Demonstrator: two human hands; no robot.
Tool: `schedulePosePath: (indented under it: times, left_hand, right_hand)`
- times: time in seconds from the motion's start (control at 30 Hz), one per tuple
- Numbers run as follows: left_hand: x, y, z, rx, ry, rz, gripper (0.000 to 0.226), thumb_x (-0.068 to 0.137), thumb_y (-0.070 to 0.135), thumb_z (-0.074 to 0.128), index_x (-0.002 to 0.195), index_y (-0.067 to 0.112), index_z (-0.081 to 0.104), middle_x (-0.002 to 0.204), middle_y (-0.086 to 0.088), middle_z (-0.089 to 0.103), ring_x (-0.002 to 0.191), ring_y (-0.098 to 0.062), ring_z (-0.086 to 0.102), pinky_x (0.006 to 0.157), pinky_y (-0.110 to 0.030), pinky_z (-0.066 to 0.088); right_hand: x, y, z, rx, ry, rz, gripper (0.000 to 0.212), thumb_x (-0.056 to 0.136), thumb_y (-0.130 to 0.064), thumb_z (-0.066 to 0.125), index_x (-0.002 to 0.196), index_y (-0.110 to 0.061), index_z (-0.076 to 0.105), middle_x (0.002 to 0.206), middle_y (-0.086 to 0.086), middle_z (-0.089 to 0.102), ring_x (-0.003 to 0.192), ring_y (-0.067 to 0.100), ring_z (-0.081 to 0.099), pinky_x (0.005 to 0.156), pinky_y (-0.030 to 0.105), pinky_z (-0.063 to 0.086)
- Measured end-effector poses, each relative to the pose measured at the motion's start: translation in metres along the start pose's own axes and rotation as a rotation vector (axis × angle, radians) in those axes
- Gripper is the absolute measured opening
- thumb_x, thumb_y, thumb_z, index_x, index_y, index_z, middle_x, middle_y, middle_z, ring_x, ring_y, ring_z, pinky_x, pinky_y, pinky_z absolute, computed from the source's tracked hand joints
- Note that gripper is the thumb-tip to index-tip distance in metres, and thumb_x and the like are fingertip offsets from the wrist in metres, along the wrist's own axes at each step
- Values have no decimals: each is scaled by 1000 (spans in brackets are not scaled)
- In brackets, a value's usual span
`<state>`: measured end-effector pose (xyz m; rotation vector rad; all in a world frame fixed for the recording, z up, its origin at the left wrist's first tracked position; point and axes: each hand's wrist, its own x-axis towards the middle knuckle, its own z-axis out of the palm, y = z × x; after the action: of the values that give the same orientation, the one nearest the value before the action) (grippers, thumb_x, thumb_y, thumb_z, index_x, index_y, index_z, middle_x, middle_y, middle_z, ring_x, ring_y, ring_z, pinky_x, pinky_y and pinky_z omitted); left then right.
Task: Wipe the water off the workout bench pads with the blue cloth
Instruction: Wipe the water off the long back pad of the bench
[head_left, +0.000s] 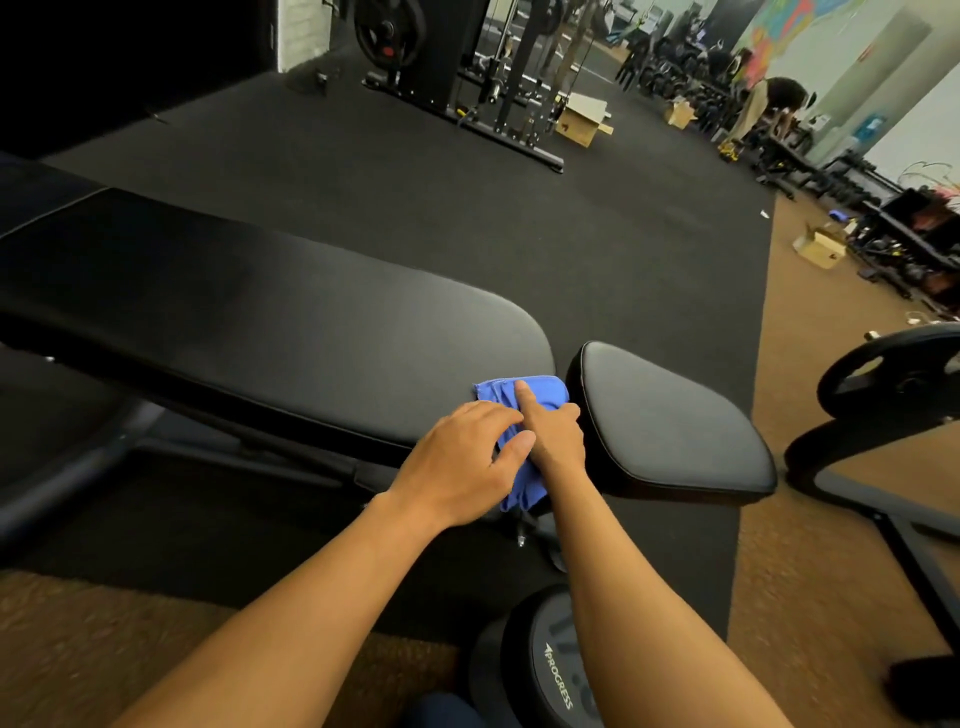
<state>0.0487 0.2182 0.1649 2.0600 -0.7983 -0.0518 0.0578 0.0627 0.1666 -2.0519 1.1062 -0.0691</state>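
The blue cloth (524, 415) is lying bunched at the right end of the long back pad (270, 322), draping over the near edge toward the floor, just beside the gap that separates it from the smaller seat pad (670, 415). Both hands are resting on it. The left hand (462, 457) is lying over the cloth's near left part, its fingers (511, 449) loosely curled, though whether they are pinching fabric I cannot tell. The right hand (556, 431) is pressing down with its forefinger stretched straight across the cloth and the other fingers tucked; a true grasp is not plain there either.

No water is showing on the dark pads, so wet patches could easily be missed. The hanging part of the cloth could slip off the edge or snag in the gap between the pads if it is being pushed with only one finger.

Counted: one cloth, two pads, two hands. Nearer, one dumbbell (540, 670) is standing on the floor; at the right one weight plate (898, 374); farther off, two cardboard boxes (582, 122).
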Motion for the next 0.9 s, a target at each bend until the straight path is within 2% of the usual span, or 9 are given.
schedulePosePath:
  times: [0.1, 0.23, 0.4, 0.53, 0.6, 0.67, 0.73, 0.8, 0.9]
  left_hand:
    - [-12, -1, 9, 5, 53, 16, 36, 99, 40, 44, 120, 19, 67, 120, 8, 67, 114, -10, 56, 101, -34, 46]
    - [-30, -7, 19, 98, 285, 6, 22, 92, 24, 53, 106, 15, 68, 108, 2, 65, 101, -19, 57, 89, -41, 50]
    - [-59, -4, 33, -30, 568, -278, 24, 84, 32, 69, 100, 19, 58, 103, 2, 53, 93, -23, 56, 75, -39, 48]
    - [-72, -3, 47, -400, 463, -756, 57, 76, 58, 79, 105, 16, 55, 105, 5, 57, 91, -18, 59, 71, -30, 42]
    - [-72, -2, 54, -660, 354, -771, 58, 69, 65, 80, 102, 19, 65, 95, 3, 71, 81, -18, 67, 64, -31, 47]
    - [-70, -1, 60, -730, 334, -715, 35, 78, 50, 81, 94, 21, 72, 85, 1, 75, 78, -21, 72, 61, -36, 53]
    - [-68, -2, 60, -710, 428, -731, 16, 87, 31, 77, 86, 15, 72, 78, -5, 74, 70, -24, 70, 61, -40, 55]
    - [-70, -4, 56, -754, 525, -779, 14, 92, 24, 71, 85, 12, 69, 75, -8, 71, 56, -18, 65, 56, -35, 55]
    - [-71, -11, 54, -769, 582, -773, 12, 96, 23, 68, 87, 15, 67, 82, -4, 73, 61, -12, 70, 61, -33, 61]
  right_hand:
    - [-16, 5, 5, 75, 3, 22, 85, 90, -67, 54, 144, -7, 29, 128, 13, 59, 103, 29, 58, 80, 39, 45]
    - [-38, 6, 14, 78, -2, 9, 93, 91, -64, 53, 153, -8, 13, 146, 20, 43, 118, 35, 55, 82, 39, 43]
    - [-62, 3, 19, 47, -24, 21, 101, 94, -61, 49, 157, -9, -10, 154, 24, 24, 125, 40, 47, 94, 45, 43]
    - [-77, 3, 18, -5, -84, 55, 110, 92, -64, 47, 154, -8, -23, 157, 28, 20, 131, 43, 43, 104, 47, 39]
    - [-81, 2, 14, -34, -122, 68, 112, 91, -69, 44, 152, -6, -26, 158, 30, 23, 135, 44, 40, 110, 48, 37]
    - [-83, -2, 4, -99, -161, 52, 105, 95, -67, 37, 154, -1, -18, 156, 28, 30, 137, 43, 40, 111, 45, 36]
    - [-83, -6, -10, -301, -188, -42, 81, 102, -56, 29, 156, 3, 16, 150, 24, 43, 129, 39, 49, 104, 40, 42]
    - [-84, -8, -17, -517, -128, -202, 52, 102, -44, 33, 131, -6, 55, 127, 14, 62, 106, 34, 60, 89, 36, 47]
    - [-84, -6, -16, -610, 21, -356, 29, 97, -37, 48, 109, -14, 60, 109, 8, 65, 85, 30, 57, 72, 33, 39]
